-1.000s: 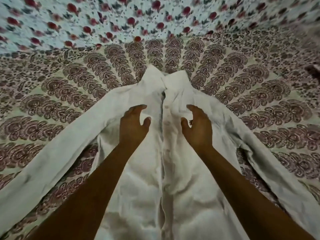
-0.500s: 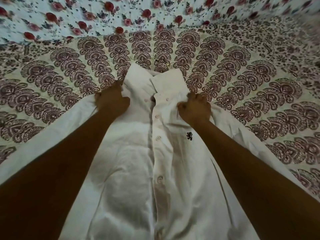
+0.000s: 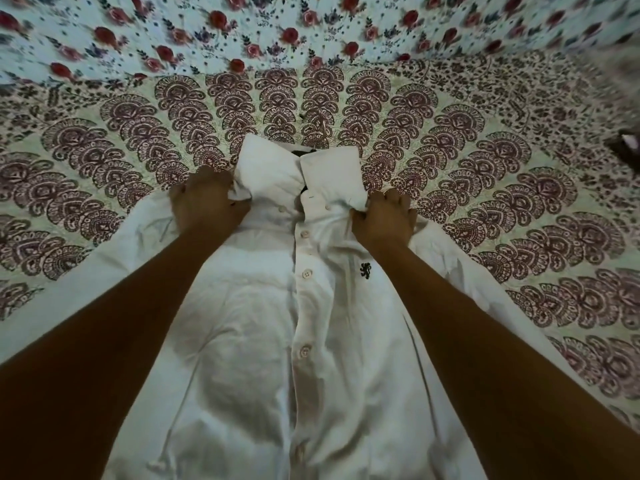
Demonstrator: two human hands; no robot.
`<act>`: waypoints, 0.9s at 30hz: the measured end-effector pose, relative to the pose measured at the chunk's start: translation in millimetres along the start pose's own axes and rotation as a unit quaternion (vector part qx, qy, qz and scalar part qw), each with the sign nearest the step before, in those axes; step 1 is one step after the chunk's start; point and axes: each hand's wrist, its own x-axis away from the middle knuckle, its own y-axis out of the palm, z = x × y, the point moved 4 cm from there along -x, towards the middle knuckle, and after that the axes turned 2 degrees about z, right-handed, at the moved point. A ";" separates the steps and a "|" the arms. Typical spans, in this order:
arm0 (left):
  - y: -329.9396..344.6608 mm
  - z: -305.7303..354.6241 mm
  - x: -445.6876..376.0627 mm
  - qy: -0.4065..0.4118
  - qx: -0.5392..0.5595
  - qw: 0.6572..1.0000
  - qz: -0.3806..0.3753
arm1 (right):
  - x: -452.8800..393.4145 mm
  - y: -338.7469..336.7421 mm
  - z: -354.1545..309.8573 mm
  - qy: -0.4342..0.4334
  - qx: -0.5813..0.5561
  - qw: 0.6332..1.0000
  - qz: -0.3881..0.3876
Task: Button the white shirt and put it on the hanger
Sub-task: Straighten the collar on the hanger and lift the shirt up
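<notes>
The white shirt (image 3: 263, 341) lies front-up on a bedspread (image 3: 519, 209) printed with maroon paisley fans, its collar (image 3: 304, 171) toward the far edge where a rose-patterned cloth (image 3: 242, 32) begins, its sleeves spread toward the left and right edges. The placket looks closed down the visible front, with buttons (image 3: 306, 274) showing in a line; the collar stands open, and something dark shows at the neck, too small to identify.

The left hand (image 3: 204, 206) curls its fingers into bunched cloth at the shoulder just beside the collar. The right hand (image 3: 384, 220) pinches a fold at the opposite shoulder.

The shirt appears light, soft and limp; it will likely sag and crease wherever unsupported, so the shoulder seams and collar band seem the best holds.

A small dark embroidered crest (image 3: 365, 270), perhaps a rampant lion, marks the chest. No writing is readable.
</notes>
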 end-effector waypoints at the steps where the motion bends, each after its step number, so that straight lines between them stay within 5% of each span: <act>1: -2.1 -2.1 6.3 -0.004 0.015 1.000 0.003 | 5.4 -4.1 1.0 -0.005 -0.015 1.000 0.007; 7: -37.0 -7.4 58.9 -0.033 0.182 0.982 0.046 | 49.1 -35.7 2.8 -0.086 -0.183 0.979 0.016; 14: -58.2 -14.1 109.2 -0.054 0.261 0.964 -0.003 | 99.7 -37.7 4.3 -0.111 -0.217 0.970 -0.006; 18: -90.1 -5.4 129.3 -0.169 0.430 0.886 0.049 | 116.9 -42.2 4.8 -0.132 -0.209 0.968 0.035; 21: -91.2 7.3 130.1 -0.233 0.491 0.839 -0.032 | 128.4 -43.7 3.3 -0.119 -0.202 0.971 0.054; 24: -90.9 19.1 133.5 -0.266 0.474 0.836 -0.080 | 136.7 -41.7 0.8 -0.106 -0.190 0.974 0.063; 27: -85.2 12.8 130.8 -0.267 0.490 0.829 -0.034 | 139.6 -41.3 -0.3 -0.092 -0.175 0.978 0.066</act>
